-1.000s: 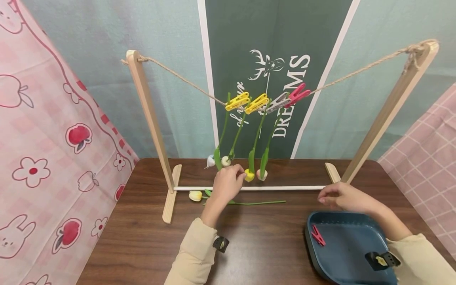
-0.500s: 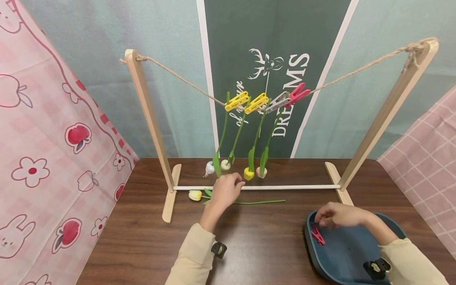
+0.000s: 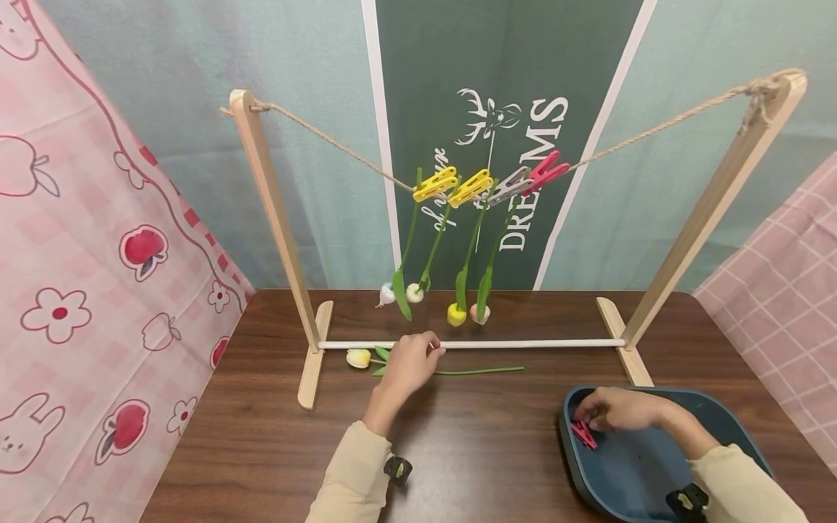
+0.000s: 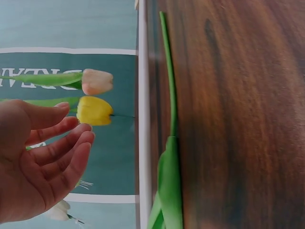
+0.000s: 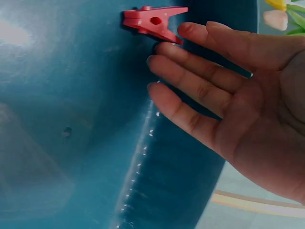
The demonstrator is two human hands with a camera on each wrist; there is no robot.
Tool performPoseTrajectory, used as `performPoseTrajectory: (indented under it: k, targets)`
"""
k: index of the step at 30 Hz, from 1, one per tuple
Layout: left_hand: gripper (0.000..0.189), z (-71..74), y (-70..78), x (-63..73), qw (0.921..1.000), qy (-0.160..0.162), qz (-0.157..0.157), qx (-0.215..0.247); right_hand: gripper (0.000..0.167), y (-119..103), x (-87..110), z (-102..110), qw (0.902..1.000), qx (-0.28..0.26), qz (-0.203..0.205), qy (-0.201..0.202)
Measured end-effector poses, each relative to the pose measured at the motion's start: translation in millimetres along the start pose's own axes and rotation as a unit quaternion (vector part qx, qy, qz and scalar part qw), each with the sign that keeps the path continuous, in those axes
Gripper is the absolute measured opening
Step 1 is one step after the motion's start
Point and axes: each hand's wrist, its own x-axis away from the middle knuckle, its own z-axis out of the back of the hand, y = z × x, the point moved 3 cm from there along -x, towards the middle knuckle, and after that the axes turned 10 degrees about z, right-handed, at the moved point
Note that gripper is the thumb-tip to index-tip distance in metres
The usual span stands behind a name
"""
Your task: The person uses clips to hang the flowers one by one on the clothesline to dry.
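My right hand [image 3: 615, 408] reaches into the blue tray [image 3: 641, 465], fingers loosely bent. Its fingertips are right beside the handle ends of a red clothespin [image 5: 152, 21] lying on the tray floor. My left hand [image 3: 410, 361] hovers near the white rod with relaxed fingers and holds nothing. Below it, a yellow-and-white artificial tulip [image 3: 358, 358] lies on the table, its green stem [image 4: 169, 81] pointing right; the hand hides part of it. Several tulips hang head down from the rope, including a yellow one [image 3: 456, 314], under two yellow clothespins [image 3: 434, 184], a grey one [image 3: 511, 187] and a red one [image 3: 547, 173].
A wooden stand has a left post [image 3: 275, 218] and a right post [image 3: 713, 203], with a sagging rope [image 3: 333, 144] tied between them. The white rod [image 3: 523, 344] joins their feet low over the brown table [image 3: 484, 450]. Printed curtains surround the table.
My right hand has come down from beside the right post's foot into the tray, to the red clothespin. The left hand has drawn back slightly from the hanging tulips.
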Motion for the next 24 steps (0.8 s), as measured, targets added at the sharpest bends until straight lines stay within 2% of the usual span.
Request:
performPoseTrajectory:
  k: [6,20,24]
  targets:
    - [0.011,-2.9,-4.4,3.2,1.0,-0.006,-0.004,-0.002,0.024,2.5,-1.3,-2.0,0.9998,-0.021,-0.002,0.006]
    - [0.01,-6.9,-10.0,7.5,0.9998,-0.018,0.0,-0.003,0.026,4.8,1.2,-1.5,0.9996,-0.019,-0.005,0.021]
    - [0.01,-6.4,-9.1,8.3,0.9998,-0.019,0.002,-0.002,0.023,3.8,2.7,1.7,0.9992,-0.017,0.03,0.018]
